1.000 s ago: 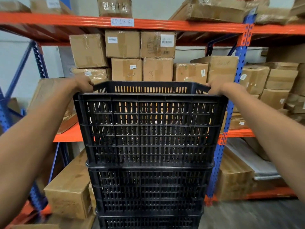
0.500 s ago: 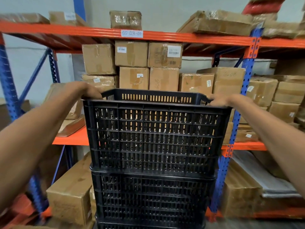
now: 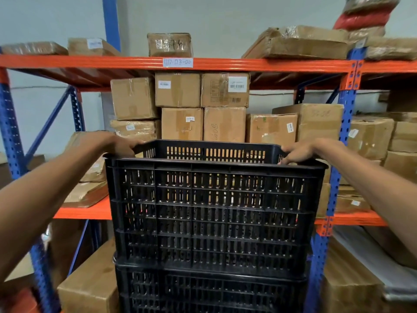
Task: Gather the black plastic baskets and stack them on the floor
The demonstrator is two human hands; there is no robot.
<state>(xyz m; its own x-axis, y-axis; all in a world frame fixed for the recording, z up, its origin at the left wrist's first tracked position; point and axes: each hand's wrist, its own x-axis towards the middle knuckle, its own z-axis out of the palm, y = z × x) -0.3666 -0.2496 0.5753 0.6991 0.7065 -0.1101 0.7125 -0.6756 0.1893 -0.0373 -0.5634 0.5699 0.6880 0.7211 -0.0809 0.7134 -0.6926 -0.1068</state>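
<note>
A black slotted plastic basket (image 3: pixel 209 213) sits on top of a stack right in front of me. Below it a second black basket (image 3: pixel 209 292) shows, cut off by the bottom of the view. My left hand (image 3: pixel 119 144) grips the top basket's left rim near the far corner. My right hand (image 3: pixel 300 151) rests on the right rim, its fingers curled over the edge. The floor and the foot of the stack are hidden.
An orange and blue pallet rack (image 3: pixel 225 64) stands close behind the stack, full of taped cardboard boxes (image 3: pixel 180 89). More boxes (image 3: pixel 90 288) lie low on the left and on the right (image 3: pixel 347 281). A blue upright (image 3: pixel 338 159) rises just right of the basket.
The view has tilted upward, so the stack sits lower in the frame and less of it shows. Both hands have stayed on the top basket's rim.
</note>
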